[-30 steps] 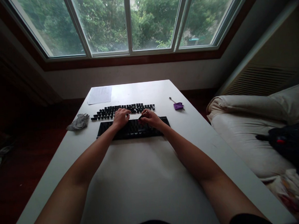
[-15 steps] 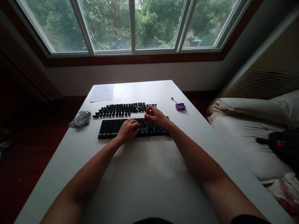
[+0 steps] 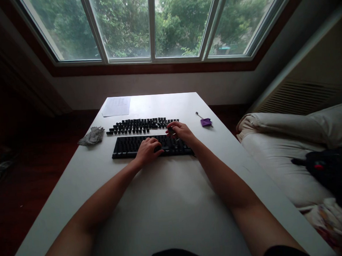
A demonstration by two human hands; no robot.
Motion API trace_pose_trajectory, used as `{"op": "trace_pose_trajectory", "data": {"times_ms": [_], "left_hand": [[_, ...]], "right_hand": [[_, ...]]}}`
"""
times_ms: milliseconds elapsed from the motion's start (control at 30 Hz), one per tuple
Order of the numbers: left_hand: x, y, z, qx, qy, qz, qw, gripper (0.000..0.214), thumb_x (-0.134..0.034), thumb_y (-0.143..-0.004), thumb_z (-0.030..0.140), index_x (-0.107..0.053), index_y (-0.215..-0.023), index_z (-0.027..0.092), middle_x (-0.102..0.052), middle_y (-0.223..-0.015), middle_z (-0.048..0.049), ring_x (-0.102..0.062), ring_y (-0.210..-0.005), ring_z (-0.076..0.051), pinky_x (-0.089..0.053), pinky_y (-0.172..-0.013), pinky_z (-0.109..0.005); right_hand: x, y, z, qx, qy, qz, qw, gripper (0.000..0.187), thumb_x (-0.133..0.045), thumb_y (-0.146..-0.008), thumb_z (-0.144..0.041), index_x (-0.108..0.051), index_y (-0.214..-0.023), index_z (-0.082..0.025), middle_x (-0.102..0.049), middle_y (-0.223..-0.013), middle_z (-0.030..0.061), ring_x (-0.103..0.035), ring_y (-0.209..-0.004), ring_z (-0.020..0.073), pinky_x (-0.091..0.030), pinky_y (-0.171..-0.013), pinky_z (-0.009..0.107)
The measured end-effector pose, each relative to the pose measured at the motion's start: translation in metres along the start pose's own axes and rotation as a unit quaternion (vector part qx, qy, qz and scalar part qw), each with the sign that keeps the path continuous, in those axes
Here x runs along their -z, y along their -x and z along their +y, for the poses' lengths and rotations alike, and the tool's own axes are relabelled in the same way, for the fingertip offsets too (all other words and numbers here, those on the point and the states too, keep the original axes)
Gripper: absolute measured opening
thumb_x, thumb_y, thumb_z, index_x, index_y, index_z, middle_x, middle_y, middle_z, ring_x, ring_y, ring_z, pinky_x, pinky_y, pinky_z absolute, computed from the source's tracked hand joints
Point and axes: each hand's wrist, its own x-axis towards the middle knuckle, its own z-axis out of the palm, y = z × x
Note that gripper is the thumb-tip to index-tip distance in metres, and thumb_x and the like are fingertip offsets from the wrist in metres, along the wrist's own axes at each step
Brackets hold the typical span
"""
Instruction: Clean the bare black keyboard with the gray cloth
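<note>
A black keyboard (image 3: 126, 147) lies across the white table in front of me, its key area dark. My left hand (image 3: 148, 149) rests on the middle of it, fingers bent forward and thumb held apart, with nothing visible in its grasp. Above the keyboard's right half, my right hand (image 3: 181, 133) holds a small keycap puller (image 3: 171, 131), dark, with thin wire showing below the fingers. Just beyond the keyboard, loose black keycaps (image 3: 138, 125) stand in rows. The right hand partly covers the right end of these rows.
Crumpled grey gloves (image 3: 91, 136) lie at the table's left edge. Paper sheets (image 3: 116, 107) sit at the far left corner. A purple cloth (image 3: 206, 122) and a small brush (image 3: 199, 114) are on the right. A cushioned seat (image 3: 280, 163) stands beyond the right edge.
My right hand has turned and its fingers have opened out somewhat, showing the puller's dark body and wire. My left hand has shifted slightly right, its thumb stretched out more.
</note>
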Motion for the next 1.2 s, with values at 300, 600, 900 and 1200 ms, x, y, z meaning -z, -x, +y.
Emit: {"op": "trace_pose_trajectory", "data": {"times_ms": [300, 600, 900, 1200], "left_hand": [[-0.001, 0.0, 0.007, 0.042, -0.004, 0.011, 0.999, 0.014, -0.07, -0.088, 0.036, -0.074, -0.098, 0.027, -0.068, -0.113, -0.0044, -0.057, -0.106, -0.026, -0.043, -0.09, -0.042], [-0.003, 0.0, 0.011, 0.041, 0.003, 0.021, 0.999, 0.012, -0.07, -0.089, 0.034, -0.074, -0.097, 0.026, -0.069, -0.113, -0.0054, -0.056, -0.107, -0.027, -0.043, -0.09, -0.044], [-0.004, 0.001, 0.011, 0.031, 0.002, 0.024, 0.999, 0.012, -0.068, -0.09, 0.031, -0.074, -0.099, 0.026, -0.067, -0.116, -0.0055, -0.055, -0.111, -0.027, -0.043, -0.094, -0.045], [-0.005, 0.0, 0.011, 0.026, 0.003, 0.024, 0.999, 0.01, -0.069, -0.09, 0.029, -0.073, -0.098, 0.025, -0.068, -0.119, -0.0051, -0.056, -0.112, -0.027, -0.043, -0.094, -0.045]], "right_hand": [[-0.001, 0.007, -0.005, 0.022, 0.066, -0.089, 0.994, 0.031, -0.07, -0.085, -0.044, -0.062, -0.097, -0.017, -0.067, -0.073, 0.0005, -0.062, -0.064, 0.013, -0.043, -0.052, 0.021], [-0.005, 0.004, 0.0, -0.045, 0.075, -0.088, 0.992, 0.018, -0.06, -0.092, -0.036, -0.049, -0.096, -0.022, -0.062, -0.059, -0.0057, -0.054, -0.045, 0.011, -0.039, -0.042, 0.02], [-0.007, 0.0, 0.016, -0.097, 0.079, -0.094, 0.988, 0.008, -0.064, -0.087, -0.023, -0.061, -0.089, -0.017, -0.066, -0.06, -0.0008, -0.06, -0.047, 0.0114, -0.038, -0.039, 0.019], [-0.01, 0.0, 0.019, -0.135, 0.079, -0.115, 0.981, 0.004, -0.059, -0.086, -0.02, -0.061, -0.087, -0.017, -0.068, -0.061, 0.0002, -0.061, -0.046, 0.0118, -0.038, -0.038, 0.018]]}}
